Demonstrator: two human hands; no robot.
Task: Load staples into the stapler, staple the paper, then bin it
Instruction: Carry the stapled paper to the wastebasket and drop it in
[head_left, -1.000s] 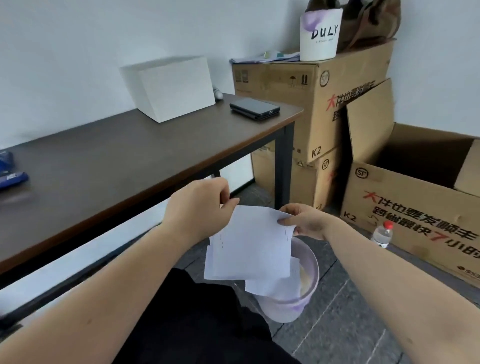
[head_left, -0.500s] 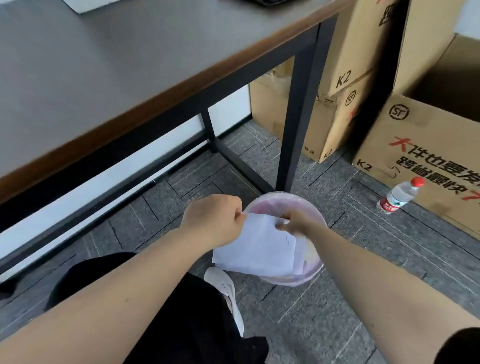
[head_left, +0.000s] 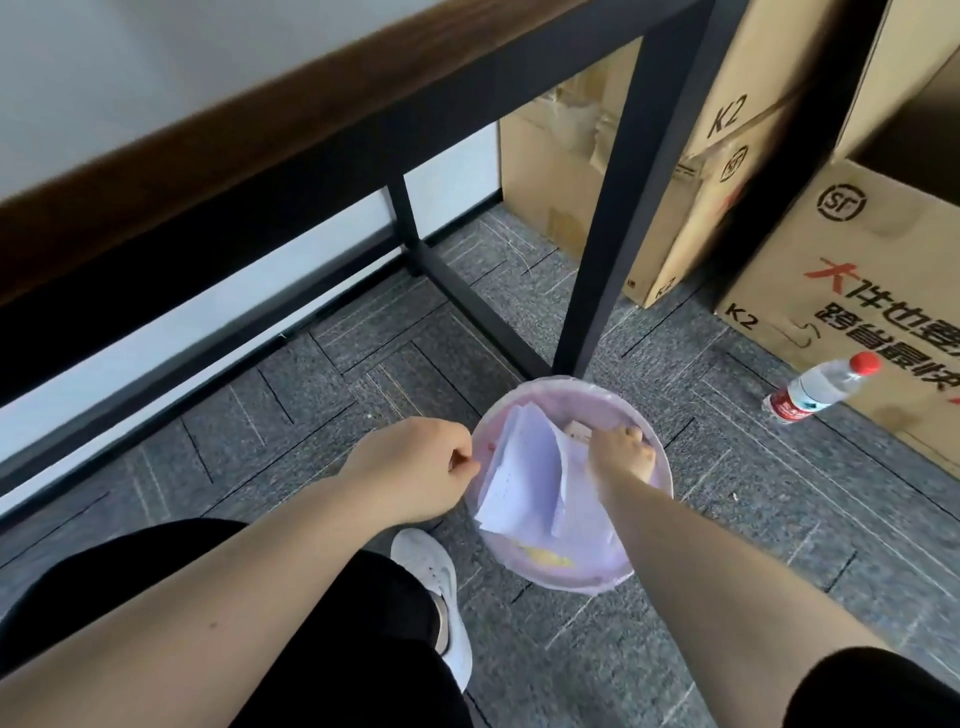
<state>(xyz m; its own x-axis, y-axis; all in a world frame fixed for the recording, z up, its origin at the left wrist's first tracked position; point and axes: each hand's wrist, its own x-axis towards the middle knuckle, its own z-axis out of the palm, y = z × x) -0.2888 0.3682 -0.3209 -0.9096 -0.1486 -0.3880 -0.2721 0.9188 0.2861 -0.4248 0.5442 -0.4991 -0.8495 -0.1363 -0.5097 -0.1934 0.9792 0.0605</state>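
Note:
The white stapled paper (head_left: 522, 475) lies tilted inside the round bin with a pale purple liner (head_left: 652, 457), which stands on the floor by the table leg. My right hand (head_left: 621, 449) reaches down into the bin and touches the paper's right edge. Its fingertips are hidden, so its grip on the sheet is unclear. My left hand (head_left: 415, 467) hovers just left of the bin's rim with its fingers curled and nothing in them. Other scraps lie under the paper. The stapler is out of view.
A black table leg (head_left: 613, 218) stands right behind the bin, under the dark table edge (head_left: 260, 135). Cardboard boxes (head_left: 852, 270) fill the right side. A plastic bottle with a red cap (head_left: 821, 387) lies on the grey carpet. My white shoe (head_left: 441, 597) is beside the bin.
Both hands carried the paper down from table height into the bin. My left hand let go and drew back to the left; my right hand went deeper into the bin.

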